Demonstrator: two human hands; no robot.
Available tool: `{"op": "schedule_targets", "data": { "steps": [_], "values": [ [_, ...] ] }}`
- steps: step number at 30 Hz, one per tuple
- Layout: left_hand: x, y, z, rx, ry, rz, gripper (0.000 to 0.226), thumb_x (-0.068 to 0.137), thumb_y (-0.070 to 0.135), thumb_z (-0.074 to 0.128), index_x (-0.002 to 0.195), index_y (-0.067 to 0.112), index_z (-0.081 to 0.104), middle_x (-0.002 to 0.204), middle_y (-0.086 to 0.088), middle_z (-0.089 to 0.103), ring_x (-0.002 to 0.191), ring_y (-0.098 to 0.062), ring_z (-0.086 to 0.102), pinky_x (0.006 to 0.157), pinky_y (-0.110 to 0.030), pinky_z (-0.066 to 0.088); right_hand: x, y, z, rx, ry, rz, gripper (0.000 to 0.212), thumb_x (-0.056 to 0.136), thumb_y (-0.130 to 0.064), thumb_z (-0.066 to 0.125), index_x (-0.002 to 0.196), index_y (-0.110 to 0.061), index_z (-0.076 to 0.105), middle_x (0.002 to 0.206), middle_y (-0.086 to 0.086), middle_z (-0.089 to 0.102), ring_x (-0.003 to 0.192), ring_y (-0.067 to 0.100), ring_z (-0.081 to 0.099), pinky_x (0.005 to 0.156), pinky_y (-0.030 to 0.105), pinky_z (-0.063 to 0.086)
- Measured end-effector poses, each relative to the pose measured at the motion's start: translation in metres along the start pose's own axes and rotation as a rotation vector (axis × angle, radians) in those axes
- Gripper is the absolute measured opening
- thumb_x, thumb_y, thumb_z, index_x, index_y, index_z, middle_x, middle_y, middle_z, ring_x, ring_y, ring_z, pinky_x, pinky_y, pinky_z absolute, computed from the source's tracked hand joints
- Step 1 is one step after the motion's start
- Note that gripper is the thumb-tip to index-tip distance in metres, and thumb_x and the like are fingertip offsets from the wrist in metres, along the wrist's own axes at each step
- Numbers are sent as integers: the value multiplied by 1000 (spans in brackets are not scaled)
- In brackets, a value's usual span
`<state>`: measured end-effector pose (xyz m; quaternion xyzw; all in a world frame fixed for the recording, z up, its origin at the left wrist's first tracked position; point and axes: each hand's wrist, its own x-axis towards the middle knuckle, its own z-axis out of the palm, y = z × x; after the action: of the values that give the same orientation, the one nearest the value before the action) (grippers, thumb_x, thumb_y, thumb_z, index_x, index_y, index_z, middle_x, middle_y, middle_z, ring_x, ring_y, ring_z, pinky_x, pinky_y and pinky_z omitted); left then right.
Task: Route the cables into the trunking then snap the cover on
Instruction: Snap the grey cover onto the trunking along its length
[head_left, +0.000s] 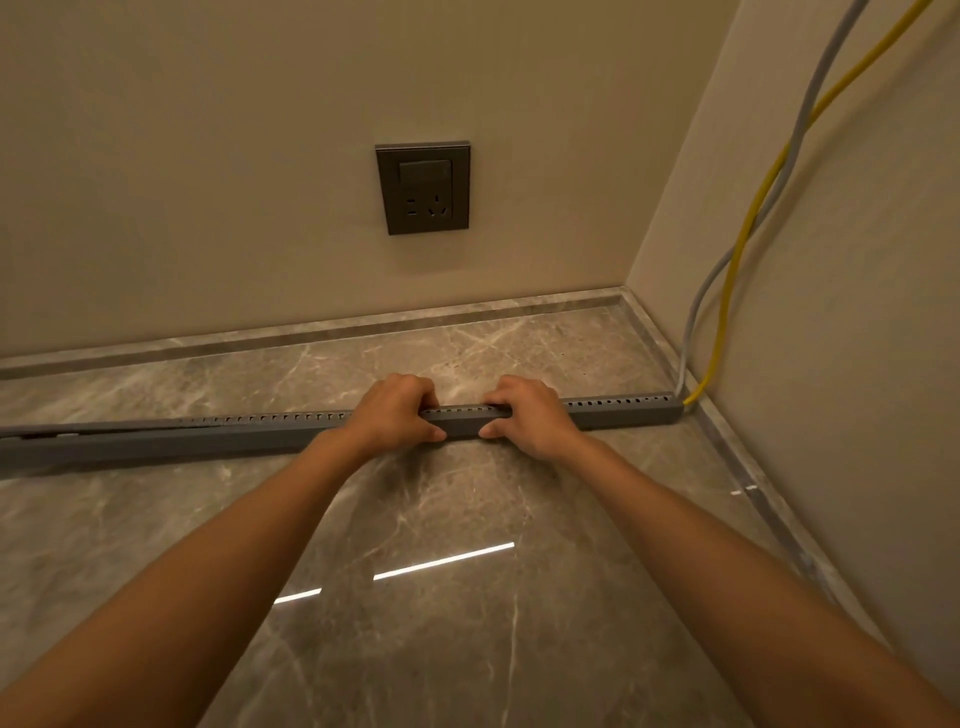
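trunking (208, 436) on floor (441, 597), socket (423, 188) above

Single head cam, wide-angle, looks fwd & down at floor (467, 597) near room corner, wall (208, 156) ahead, close up.

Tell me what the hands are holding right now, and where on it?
Both the left hand and the right hand grip the grey trunking near its middle, fingers over the slotted top edge, thumbs on the near face.
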<state>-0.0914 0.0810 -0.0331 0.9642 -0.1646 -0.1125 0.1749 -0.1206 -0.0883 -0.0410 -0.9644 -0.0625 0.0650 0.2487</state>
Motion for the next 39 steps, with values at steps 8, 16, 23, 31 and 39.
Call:
{"op": "schedule_targets", "data": {
  "steps": [8,16,23,31,39],
  "values": [
    [-4,5,5,-2,86,16,30,76,25,73,100,8,65,105,-11,65,95,-26,59,72,-29,39,-1,-5,0,-84,-8,5,35,81,-22,68,113,-10,64,110,9,58,104,26,54,83,29,37],
    [-20,-47,-26,-69,-38,-65,35,82,22,69,114,8,65,112,-13,67,102,-25,59,84,-32,47,12,-44,14,-50,-93,23,35,84,-30,64,113,-10,63,115,11,58,107,28,54,94,38,39],
    [-24,-65,-26,69,34,-50,31,79,28,70,104,10,66,107,-11,66,95,-25,58,77,-32,44,22,-71,41,-15,-6,11,32,83,-29,65,111,-14,66,112,9,59,107,26,53,96,38,35],
    [-24,-52,-26,251,39,8,27,84,29,62,103,10,59,110,-8,62,98,-25,57,78,-32,42,24,-64,39,-32,8,-74,27,83,-24,65,106,-8,66,107,10,58,102,26,51,89,36,41],
    [-13,-41,-21,253,30,-43,28,83,26,63,105,9,59,113,-9,60,102,-26,54,84,-36,43,31,-49,34,8,-8,-67,32,85,-25,63,114,-11,63,112,11,56,108,27,49,94,35,38]
  ]
}}
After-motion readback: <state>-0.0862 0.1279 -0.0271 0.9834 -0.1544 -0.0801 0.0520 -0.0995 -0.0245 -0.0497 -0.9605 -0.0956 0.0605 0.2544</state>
